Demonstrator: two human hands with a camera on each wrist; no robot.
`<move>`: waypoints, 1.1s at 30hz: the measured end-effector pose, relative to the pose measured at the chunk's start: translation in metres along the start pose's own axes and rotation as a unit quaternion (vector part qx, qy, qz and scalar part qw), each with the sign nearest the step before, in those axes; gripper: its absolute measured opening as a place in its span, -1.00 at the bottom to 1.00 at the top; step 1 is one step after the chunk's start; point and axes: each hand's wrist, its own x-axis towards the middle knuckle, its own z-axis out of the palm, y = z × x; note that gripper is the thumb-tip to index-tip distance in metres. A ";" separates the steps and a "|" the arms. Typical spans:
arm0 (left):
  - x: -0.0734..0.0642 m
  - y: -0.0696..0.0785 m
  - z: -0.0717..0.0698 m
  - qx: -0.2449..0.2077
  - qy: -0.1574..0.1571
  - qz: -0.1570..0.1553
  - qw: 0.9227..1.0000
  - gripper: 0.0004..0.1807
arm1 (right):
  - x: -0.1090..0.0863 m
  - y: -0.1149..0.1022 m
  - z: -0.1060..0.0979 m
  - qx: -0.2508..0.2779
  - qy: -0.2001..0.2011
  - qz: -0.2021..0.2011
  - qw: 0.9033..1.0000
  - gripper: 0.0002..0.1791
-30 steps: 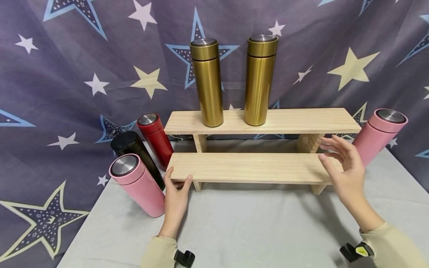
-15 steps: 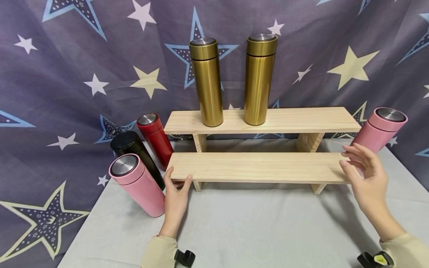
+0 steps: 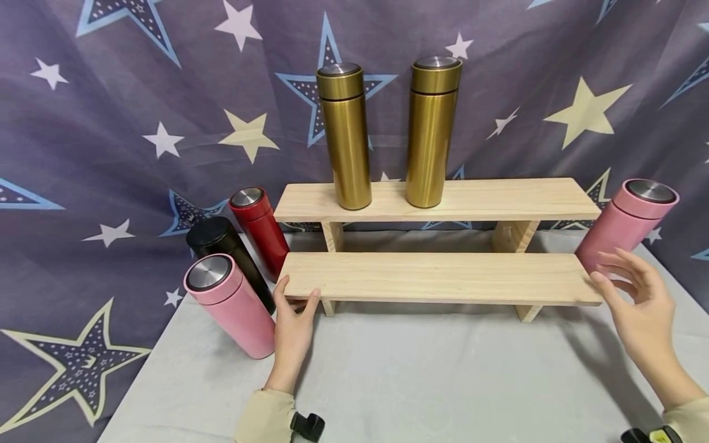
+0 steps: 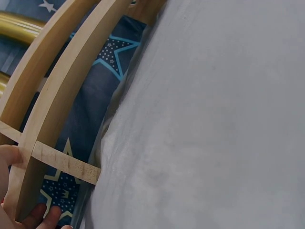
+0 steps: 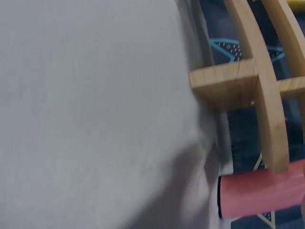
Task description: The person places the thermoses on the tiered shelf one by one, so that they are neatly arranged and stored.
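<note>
A two-tier wooden shelf (image 3: 437, 278) stands on the cloth-covered table. My left hand (image 3: 293, 335) grips the left end of its lower board, thumb at the front edge; the left wrist view shows fingertips (image 4: 50, 218) under the wood. At the shelf's right end, a pink thermos bottle (image 3: 615, 231) with a steel-topped lid stands upright. My right hand (image 3: 645, 307) is right at the lower part of this bottle, fingers loosely bent and spread from the thumb, not wrapped around it. The bottle's lower body (image 5: 262, 193) shows in the right wrist view.
Two gold thermos bottles, one left (image 3: 346, 144) and one right (image 3: 434, 138), stand on the upper board. Left of the shelf are a red bottle (image 3: 267, 237), a black bottle (image 3: 242, 261) and another pink bottle (image 3: 238, 314). A starry curtain (image 3: 183, 74) hangs behind.
My right hand has moved rightward from in front of the lower board's right end to the pink bottle. The left hand keeps its grip on the shelf; the bottles have not moved.
</note>
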 end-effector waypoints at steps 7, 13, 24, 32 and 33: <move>0.000 -0.001 0.000 -0.002 0.000 0.005 1.000 -0.14 | 0.003 0.013 -0.012 -0.099 0.010 0.057 0.993 -0.41; -0.001 0.000 0.001 0.000 0.003 0.004 1.000 -0.15 | 0.004 0.025 -0.022 -0.121 0.036 0.074 0.989 -0.43; 0.000 0.001 0.001 0.000 0.006 0.005 1.000 -0.16 | 0.015 0.043 -0.034 -0.175 0.069 0.107 0.976 -0.44; 0.000 0.001 0.000 0.000 0.003 0.003 1.000 -0.15 | 0.026 0.053 -0.035 -0.183 0.042 0.179 0.966 -0.34; 0.000 0.001 0.000 0.000 0.004 0.003 1.000 -0.15 | 0.027 0.054 -0.035 -0.183 0.037 0.191 0.964 -0.32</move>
